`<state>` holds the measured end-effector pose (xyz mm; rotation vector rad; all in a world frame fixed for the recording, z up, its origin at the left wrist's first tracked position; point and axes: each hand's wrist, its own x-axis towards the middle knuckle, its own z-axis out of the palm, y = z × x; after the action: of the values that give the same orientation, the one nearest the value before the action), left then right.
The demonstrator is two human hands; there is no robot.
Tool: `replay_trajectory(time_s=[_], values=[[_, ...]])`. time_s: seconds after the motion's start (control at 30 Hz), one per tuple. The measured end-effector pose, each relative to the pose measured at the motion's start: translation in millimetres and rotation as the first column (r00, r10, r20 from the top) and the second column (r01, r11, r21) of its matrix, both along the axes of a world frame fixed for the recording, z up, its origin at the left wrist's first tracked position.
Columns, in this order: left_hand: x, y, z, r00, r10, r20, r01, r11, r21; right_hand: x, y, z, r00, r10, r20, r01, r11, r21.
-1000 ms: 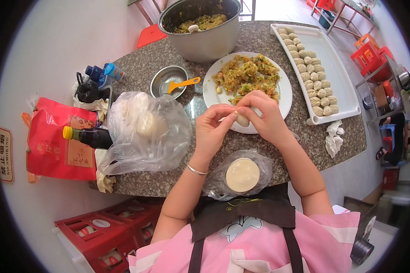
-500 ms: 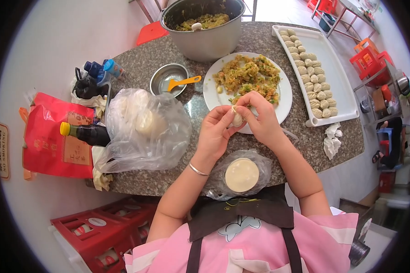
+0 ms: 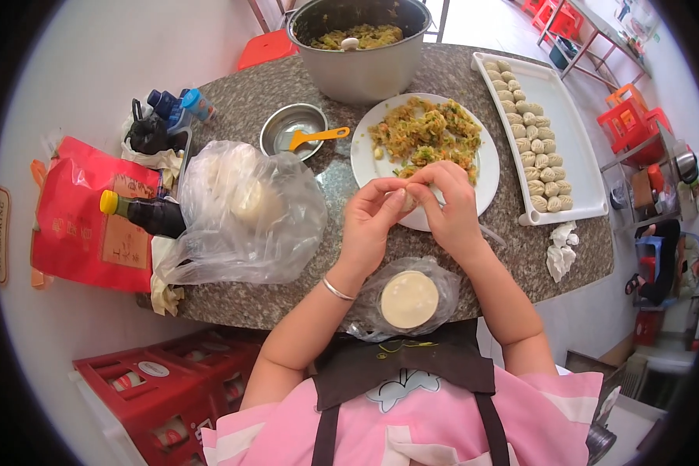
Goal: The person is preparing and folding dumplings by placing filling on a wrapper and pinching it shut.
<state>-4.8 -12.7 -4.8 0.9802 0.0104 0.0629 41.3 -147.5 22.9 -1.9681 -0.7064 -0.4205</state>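
Note:
Over the near rim of a white plate (image 3: 359, 165), both hands work on one small dumpling (image 3: 408, 201), which mostly hides behind my fingers. My left hand (image 3: 370, 225) pinches it from the left between thumb and fingers. From the right, my right hand (image 3: 452, 211) closes thumb and forefinger on its top edge. Chopped vegetable filling (image 3: 427, 133) is heaped on the plate beyond them. Below my hands, a stack of round dough wrappers (image 3: 409, 300) lies on a clear plastic bag. Pleated dumplings (image 3: 540, 147) stand in rows in a white tray (image 3: 571, 128) at the right.
A large metal pot (image 3: 359, 74) of filling stands at the back. Left of the plate are a steel bowl (image 3: 278, 124) with an orange-handled scoop (image 3: 318, 137), a plastic bag of dough (image 3: 248, 210), a dark bottle (image 3: 151, 215) and a red bag (image 3: 85, 225). Crumpled tissue (image 3: 561, 252) lies below the tray.
The fingertips have drawn closer together over the dumpling, covering more of it. The whole view has shifted slightly; the things on the table stay in their places.

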Motion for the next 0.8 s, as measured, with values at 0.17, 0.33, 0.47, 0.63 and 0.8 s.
replay_trajectory(time_s=[0.17,0.33,0.47,0.63,0.8], values=[[0.8,3.9,10.3,0.981,-0.166,-0.096,0.138,0.959,-0.247,5.7,-7.1,6.7,0.989,0.016,-0.147,0.001,0.993,0.118],[1.2,17.8,7.9,0.921,-0.379,-0.085,0.331,0.880,-0.341,18.0,-24.9,8.4,0.834,0.387,-0.394,-0.256,0.903,0.344],[1.5,15.8,12.5,0.903,-0.419,-0.097,0.360,0.860,-0.362,18.1,-29.0,0.8,0.791,0.401,-0.461,-0.226,0.893,0.389],[5.6,14.7,12.7,0.908,-0.411,-0.079,0.367,0.871,-0.326,20.0,-32.5,15.9,0.920,0.278,-0.276,-0.245,0.958,0.149],[-0.7,11.9,26.2,0.925,-0.340,-0.170,0.318,0.937,-0.144,18.5,-32.2,42.2,0.851,0.427,-0.305,-0.481,0.867,-0.128]])
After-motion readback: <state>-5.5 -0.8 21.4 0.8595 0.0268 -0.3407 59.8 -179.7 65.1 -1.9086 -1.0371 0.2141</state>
